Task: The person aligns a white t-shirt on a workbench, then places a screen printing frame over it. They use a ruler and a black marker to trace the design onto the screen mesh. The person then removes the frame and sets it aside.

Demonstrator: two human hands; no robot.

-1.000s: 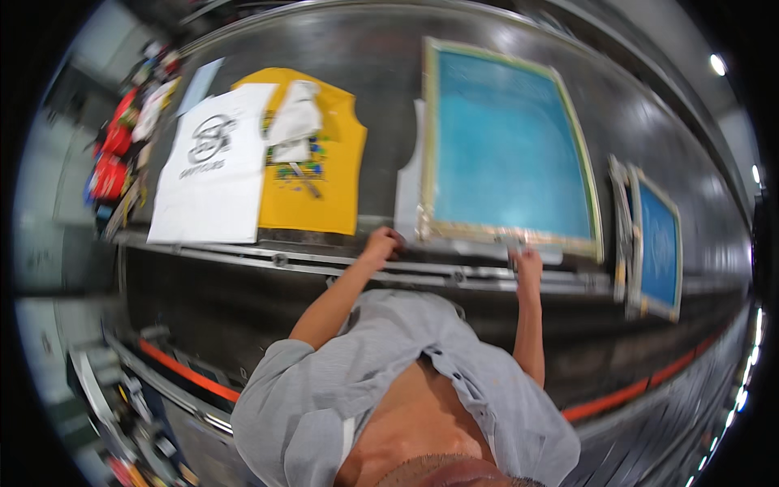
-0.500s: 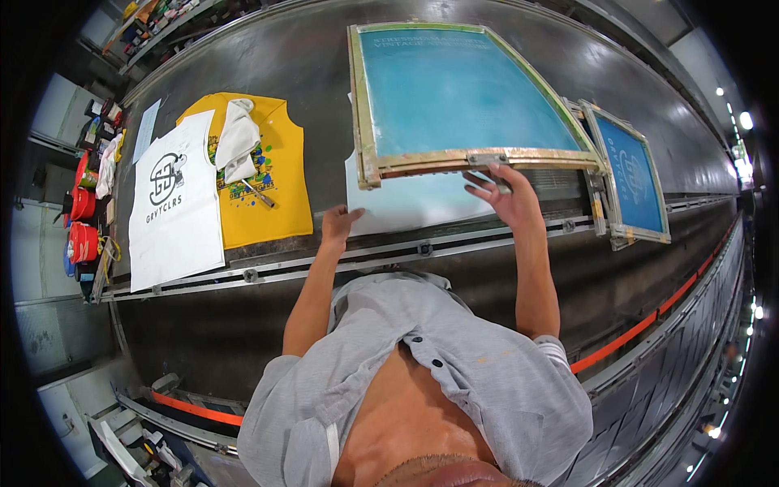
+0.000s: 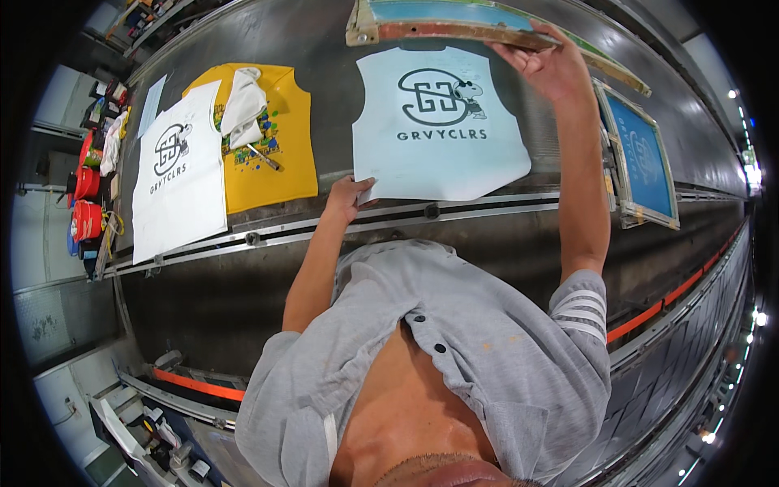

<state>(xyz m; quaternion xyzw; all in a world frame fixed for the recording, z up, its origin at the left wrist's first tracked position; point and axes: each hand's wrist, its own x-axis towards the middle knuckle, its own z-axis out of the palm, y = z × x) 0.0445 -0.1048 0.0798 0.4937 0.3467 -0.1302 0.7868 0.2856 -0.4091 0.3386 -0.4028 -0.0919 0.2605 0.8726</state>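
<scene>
A screen-printing frame (image 3: 430, 32) with a blue mesh is tilted up at the far middle. My right hand (image 3: 554, 71) is closed on its near edge, toward the frame's right side. Below it on the dark table lies a white shirt panel (image 3: 438, 172) with a black emblem, lettering and a small cartoon dog printed on it. At the panel's near left corner, my left hand (image 3: 349, 200) pinches the cloth between thumb and fingers.
To the left lie a yellow shirt panel (image 3: 288, 178) and a white printed panel (image 3: 182, 223); a crumpled white cloth (image 3: 243, 109) and a small tool (image 3: 264, 156) rest on the yellow one. A smaller blue screen (image 3: 641, 154) stands right. A metal rail (image 3: 324, 228) edges the table.
The screen frame has swung up and away, uncovering the printed white panel. My right hand went up with it; my left now holds the panel's corner.
</scene>
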